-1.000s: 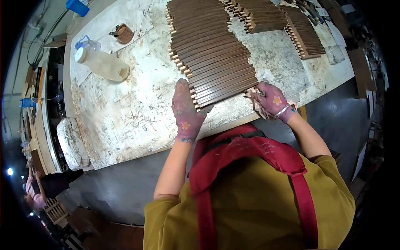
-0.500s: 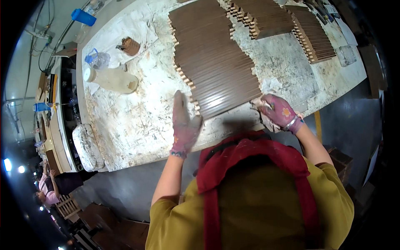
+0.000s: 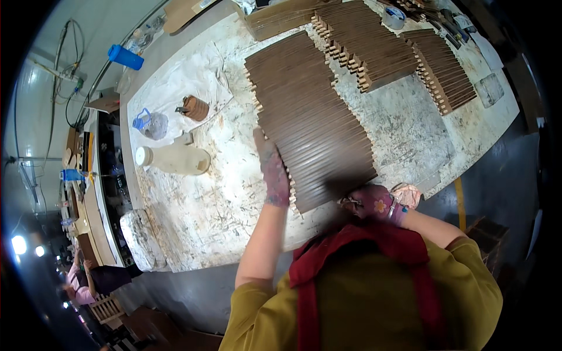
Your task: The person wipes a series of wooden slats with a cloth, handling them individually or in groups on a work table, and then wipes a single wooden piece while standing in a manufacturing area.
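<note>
Brown wooden slats (image 3: 322,126) with pale dowel-like ends lie side by side in a wide row on the worktable. My left hand (image 3: 273,172), in a stained purple glove, rests along the row's left edge with its fingers stretched out against the slat ends. At the near edge, my right hand (image 3: 369,202), in a flowered purple glove, has its fingers curled in. Shadow and blur hide what, if anything, is between those fingers. A crumpled pinkish cloth (image 3: 408,195) lies by my right wrist.
More slat stacks (image 3: 374,41) stand at the far right, with a tape roll (image 3: 394,17) nearby. On the left are a cloudy bottle (image 3: 178,159), a clear blue-handled jug (image 3: 153,125), a brown pot (image 3: 195,109) and a blue cup (image 3: 125,57). A person (image 3: 88,275) is at far left.
My left hand has slid farther up the row's left edge. My right hand has moved from the near right corner leftward along the near edge, its fingers curling. The view has shifted.
</note>
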`<action>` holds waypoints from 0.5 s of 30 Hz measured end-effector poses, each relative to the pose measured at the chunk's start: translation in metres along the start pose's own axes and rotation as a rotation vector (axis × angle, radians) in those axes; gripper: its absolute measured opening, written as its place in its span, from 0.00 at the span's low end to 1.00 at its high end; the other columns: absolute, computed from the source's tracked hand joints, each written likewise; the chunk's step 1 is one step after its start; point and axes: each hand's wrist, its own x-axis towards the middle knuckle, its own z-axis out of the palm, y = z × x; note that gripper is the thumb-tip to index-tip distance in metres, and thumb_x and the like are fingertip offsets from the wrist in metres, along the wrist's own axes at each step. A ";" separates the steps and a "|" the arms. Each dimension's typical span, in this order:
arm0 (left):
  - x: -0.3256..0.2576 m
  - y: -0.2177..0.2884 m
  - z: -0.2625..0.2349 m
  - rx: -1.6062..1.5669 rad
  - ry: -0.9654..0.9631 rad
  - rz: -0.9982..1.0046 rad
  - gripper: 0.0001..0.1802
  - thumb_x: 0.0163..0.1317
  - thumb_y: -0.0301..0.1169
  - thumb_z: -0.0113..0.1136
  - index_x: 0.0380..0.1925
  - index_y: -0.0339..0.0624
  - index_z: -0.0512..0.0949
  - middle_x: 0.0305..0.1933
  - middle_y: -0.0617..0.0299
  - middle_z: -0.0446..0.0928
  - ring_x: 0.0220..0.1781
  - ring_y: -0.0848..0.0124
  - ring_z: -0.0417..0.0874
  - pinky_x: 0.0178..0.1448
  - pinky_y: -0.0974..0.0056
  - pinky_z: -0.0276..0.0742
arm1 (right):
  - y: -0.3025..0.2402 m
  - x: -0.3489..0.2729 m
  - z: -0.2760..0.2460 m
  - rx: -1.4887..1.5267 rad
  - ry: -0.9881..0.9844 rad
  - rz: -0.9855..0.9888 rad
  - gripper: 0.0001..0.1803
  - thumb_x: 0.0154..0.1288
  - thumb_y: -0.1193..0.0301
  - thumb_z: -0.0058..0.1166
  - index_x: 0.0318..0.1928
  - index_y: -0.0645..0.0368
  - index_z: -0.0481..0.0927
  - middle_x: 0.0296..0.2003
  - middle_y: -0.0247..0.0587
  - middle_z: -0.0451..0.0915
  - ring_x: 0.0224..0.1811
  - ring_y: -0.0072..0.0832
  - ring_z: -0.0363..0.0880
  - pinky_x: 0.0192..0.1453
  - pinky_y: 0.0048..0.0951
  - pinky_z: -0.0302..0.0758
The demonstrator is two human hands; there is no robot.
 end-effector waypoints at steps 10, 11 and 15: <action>-0.087 0.026 0.034 1.402 -0.208 0.026 0.43 0.48 0.28 0.72 0.63 0.30 0.62 0.71 0.28 0.54 0.72 0.34 0.57 0.74 0.47 0.59 | 0.013 0.005 -0.001 0.038 0.233 -0.095 0.16 0.66 0.53 0.54 0.33 0.50 0.84 0.27 0.46 0.81 0.30 0.46 0.81 0.33 0.44 0.75; -0.083 0.017 0.022 1.435 -0.202 0.057 0.45 0.47 0.29 0.73 0.65 0.30 0.61 0.71 0.28 0.56 0.72 0.35 0.58 0.74 0.47 0.60 | 0.016 0.011 -0.003 -0.003 0.221 -0.062 0.16 0.66 0.53 0.54 0.33 0.50 0.84 0.27 0.47 0.81 0.30 0.46 0.81 0.33 0.44 0.76; -0.044 -0.001 0.013 1.454 -0.084 0.195 0.43 0.53 0.30 0.70 0.67 0.31 0.59 0.70 0.32 0.60 0.72 0.38 0.62 0.73 0.47 0.62 | 0.010 0.049 -0.039 0.057 0.318 -0.055 0.16 0.66 0.56 0.52 0.31 0.54 0.81 0.28 0.50 0.80 0.32 0.50 0.80 0.37 0.46 0.76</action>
